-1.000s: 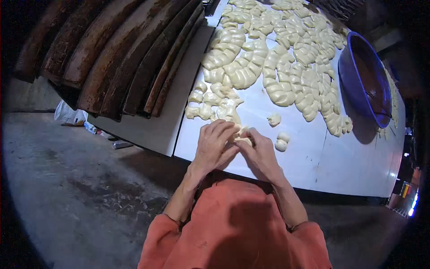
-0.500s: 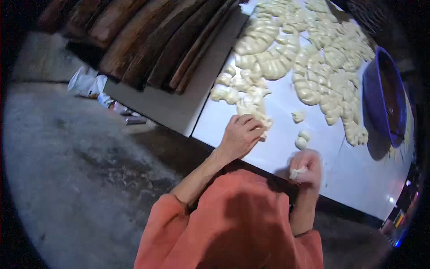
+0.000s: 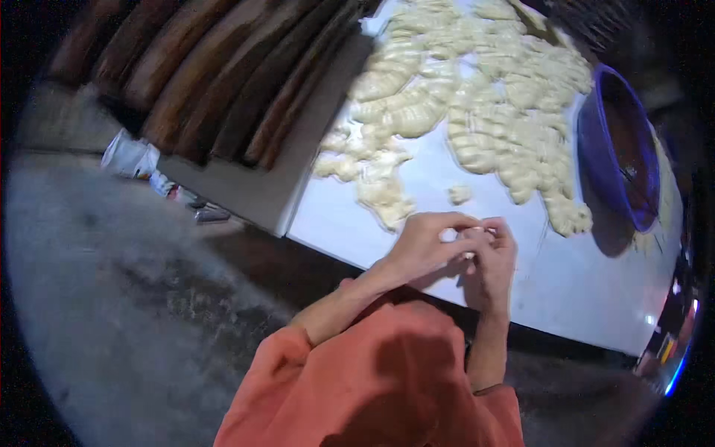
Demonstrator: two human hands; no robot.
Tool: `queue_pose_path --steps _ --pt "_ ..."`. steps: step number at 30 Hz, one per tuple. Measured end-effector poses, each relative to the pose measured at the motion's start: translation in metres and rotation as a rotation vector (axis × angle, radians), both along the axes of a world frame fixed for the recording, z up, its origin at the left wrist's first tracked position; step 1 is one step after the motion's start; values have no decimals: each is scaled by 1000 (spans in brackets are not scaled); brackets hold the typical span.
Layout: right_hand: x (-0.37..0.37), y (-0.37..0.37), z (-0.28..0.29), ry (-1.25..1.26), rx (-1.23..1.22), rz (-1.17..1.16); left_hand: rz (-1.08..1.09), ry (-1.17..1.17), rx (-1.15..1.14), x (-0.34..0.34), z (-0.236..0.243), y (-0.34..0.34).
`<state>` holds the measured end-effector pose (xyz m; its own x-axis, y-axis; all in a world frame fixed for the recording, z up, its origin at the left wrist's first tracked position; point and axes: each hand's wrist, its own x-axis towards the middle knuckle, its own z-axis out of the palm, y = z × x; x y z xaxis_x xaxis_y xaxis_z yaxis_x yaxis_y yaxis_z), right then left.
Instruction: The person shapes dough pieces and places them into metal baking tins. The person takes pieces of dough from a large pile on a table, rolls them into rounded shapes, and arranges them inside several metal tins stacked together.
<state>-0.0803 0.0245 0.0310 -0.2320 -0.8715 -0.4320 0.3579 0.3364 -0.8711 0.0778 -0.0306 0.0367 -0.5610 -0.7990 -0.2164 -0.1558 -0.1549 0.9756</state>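
Observation:
My left hand (image 3: pixel 428 242) and my right hand (image 3: pixel 497 261) meet close above the near edge of the white table (image 3: pixel 555 287). Their fingers are bent and closed around a small piece of pale dough (image 3: pixel 469 255), mostly hidden between the fingertips. A little beyond them lies a loose lump of dough (image 3: pixel 459 195). Left of that, a strip of flattened, torn dough (image 3: pixel 380 197) stretches toward my left hand. Farther back, a broad spread of joined, pressed dough pieces (image 3: pixel 506 112) covers much of the tabletop.
At the right stands a purple basin (image 3: pixel 592 145) with a dark brown mass inside. Long brown wooden-looking pieces (image 3: pixel 216 82) lie side by side on a board (image 3: pixel 257 197) at the left. A white bag (image 3: pixel 128 156) and small items sit beside that board, above the concrete floor (image 3: pixel 112 298).
My left hand has left the dough strip and moved right. It now meets my right hand, which has risen slightly with its dough piece. Two small dough lumps are now covered by my hands.

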Motion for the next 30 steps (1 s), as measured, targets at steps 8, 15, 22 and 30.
queue_pose_path --steps 8,15,22,30 --pt "-50 2 -4 589 -96 -116 214 158 -363 -74 -15 -7" --pt "-116 -4 34 -571 -450 -270 155 660 -382 -203 -25 2" --pt "-264 -60 55 101 -526 -386 -231 299 121 -220 -13 -10" --pt "-403 -137 43 1203 42 172 -119 -3 72 -169 -8 -31"
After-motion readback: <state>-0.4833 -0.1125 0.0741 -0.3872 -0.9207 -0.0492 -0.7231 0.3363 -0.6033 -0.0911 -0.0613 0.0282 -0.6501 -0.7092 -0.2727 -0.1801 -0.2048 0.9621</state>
